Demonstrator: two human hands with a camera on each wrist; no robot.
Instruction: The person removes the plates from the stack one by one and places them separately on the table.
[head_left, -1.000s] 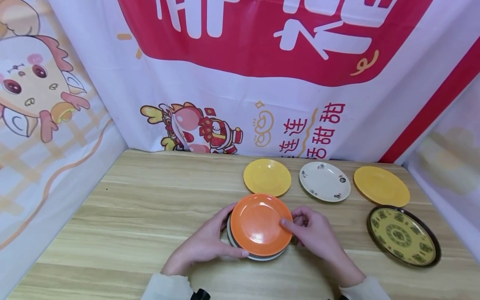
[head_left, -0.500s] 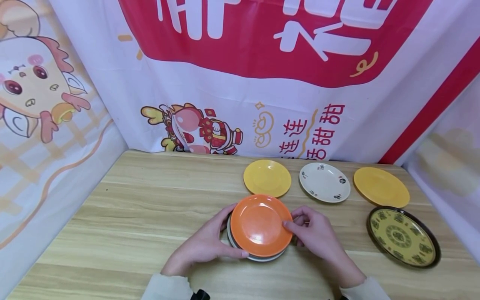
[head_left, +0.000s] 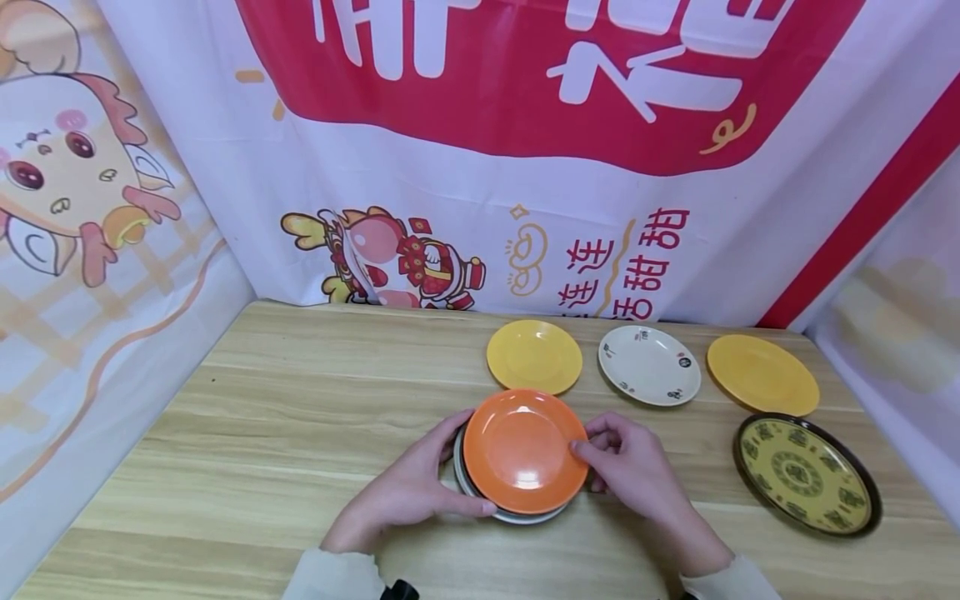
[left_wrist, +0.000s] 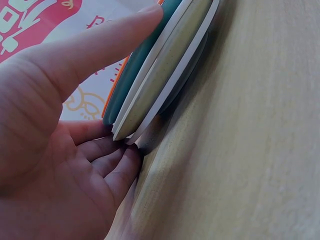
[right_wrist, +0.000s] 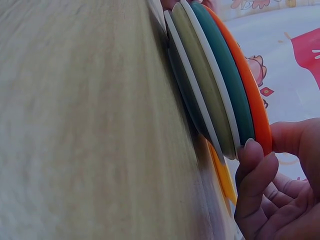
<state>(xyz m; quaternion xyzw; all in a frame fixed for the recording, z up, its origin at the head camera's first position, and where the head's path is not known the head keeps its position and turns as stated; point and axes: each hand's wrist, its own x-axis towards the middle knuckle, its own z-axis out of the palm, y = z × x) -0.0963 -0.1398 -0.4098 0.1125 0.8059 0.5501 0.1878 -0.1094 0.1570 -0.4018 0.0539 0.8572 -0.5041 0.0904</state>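
A small orange plate [head_left: 525, 450] tops a stack of several plates in front of the person. Beneath it the right wrist view shows a teal plate [right_wrist: 227, 75], an olive plate [right_wrist: 200, 75] between white rims, and a dark base. The left hand [head_left: 420, 483] holds the stack from the left, thumb along its near rim and fingers at its far-left edge. On the right side, the right hand [head_left: 632, 462] pinches the orange plate's rim, thumb on top and bent fingers at the edge below. The orange plate sits slightly off-centre to the right on the stack.
Behind the stack lie a yellow plate [head_left: 534, 357], a white plate with small printed motifs [head_left: 649, 365] and another yellow plate [head_left: 763, 375]. A dark-rimmed patterned plate [head_left: 806, 475] lies at the right. Printed cloth [head_left: 420, 167] hangs around the wooden table [head_left: 262, 433].
The orange plate has shifted slightly to the right on the stack, and the right hand's thumb has moved right with its rim. The left hand stays almost where it was.
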